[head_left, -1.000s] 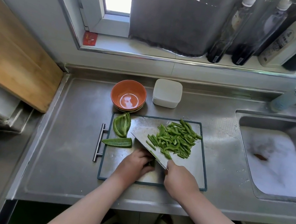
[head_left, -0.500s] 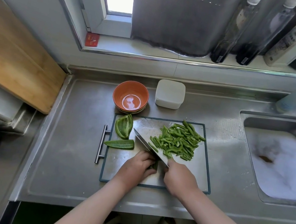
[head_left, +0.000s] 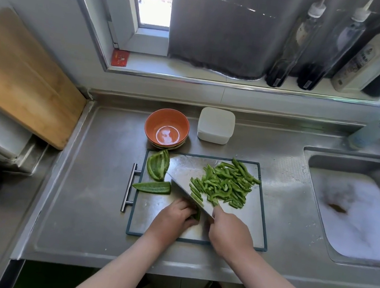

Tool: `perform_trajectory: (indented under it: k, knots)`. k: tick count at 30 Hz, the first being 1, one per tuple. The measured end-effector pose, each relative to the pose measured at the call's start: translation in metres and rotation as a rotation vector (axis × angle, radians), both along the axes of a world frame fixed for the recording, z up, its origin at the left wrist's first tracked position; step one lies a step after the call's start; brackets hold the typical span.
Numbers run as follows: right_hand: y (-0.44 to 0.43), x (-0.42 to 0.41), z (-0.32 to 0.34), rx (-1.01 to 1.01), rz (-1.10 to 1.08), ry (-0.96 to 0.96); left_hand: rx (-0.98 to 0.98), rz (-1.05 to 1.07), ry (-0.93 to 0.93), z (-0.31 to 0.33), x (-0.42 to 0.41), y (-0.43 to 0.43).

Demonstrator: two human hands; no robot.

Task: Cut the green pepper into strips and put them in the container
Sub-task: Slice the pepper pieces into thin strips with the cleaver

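On the board (head_left: pixel 255 229), pepper (head_left: pixel 197 214) mid-slicing.
Curled left hand (head_left: pixel 172 218) pins it beside the knife (head_left: pixel 187 170), which the right hand (head_left: pixel 229 234) grips. Probably light, crisp, slick-skinned: hold it flat, fingertips tucked.

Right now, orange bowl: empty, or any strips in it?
Empty. The bowl shows only its bare, glossy inside. The cut strips all lie in a pile on the board.

Green pepper strips (head_left: pixel 225 184) lay heaped near frame centre — two larger uncut pieces (head_left: pixel 158 167) just left of them. The square white container (head_left: pixel 216 125) stood above them.
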State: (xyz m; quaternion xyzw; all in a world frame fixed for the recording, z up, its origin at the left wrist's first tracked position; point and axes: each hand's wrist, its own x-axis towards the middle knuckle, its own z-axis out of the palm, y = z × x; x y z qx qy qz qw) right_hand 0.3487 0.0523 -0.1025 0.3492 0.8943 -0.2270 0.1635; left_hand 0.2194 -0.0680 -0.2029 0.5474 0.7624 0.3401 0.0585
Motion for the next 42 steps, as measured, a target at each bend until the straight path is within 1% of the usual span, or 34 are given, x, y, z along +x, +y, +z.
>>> perform_trajectory:
  k: [3,6,11,20,28,33,39,42]
  knots:
    - [-0.010,0.012,0.003,0.034,0.040,-0.002,-0.009,-0.001,-0.014,0.004,-0.001,-0.001]
    - [-0.013,0.015,0.007,0.052,0.036,-0.019,-0.019,-0.011,-0.024,0.008,0.000,-0.002]
    - [-0.013,0.024,0.008,0.048,0.025,-0.034,-0.048,-0.009,-0.069,0.000,-0.003,-0.002]
    - [-0.009,0.021,0.011,0.039,0.034,-0.046,-0.038,-0.016,-0.070,-0.005,-0.005,0.000]
    - [-0.001,0.004,0.005,-0.054,0.006,-0.053,0.009,-0.006,-0.027,-0.006,-0.004,-0.001]
    - [0.004,0.010,0.002,-0.083,-0.024,-0.052,0.023,-0.018,-0.026,-0.008,-0.005,-0.001]
    - [0.008,-0.018,-0.001,-0.145,-0.067,-0.054,0.038,-0.042,-0.032,-0.006,-0.004,-0.001]
    - [0.012,-0.012,-0.005,-0.140,-0.084,-0.048,0.033,-0.039,-0.039,-0.006,-0.004,-0.002]
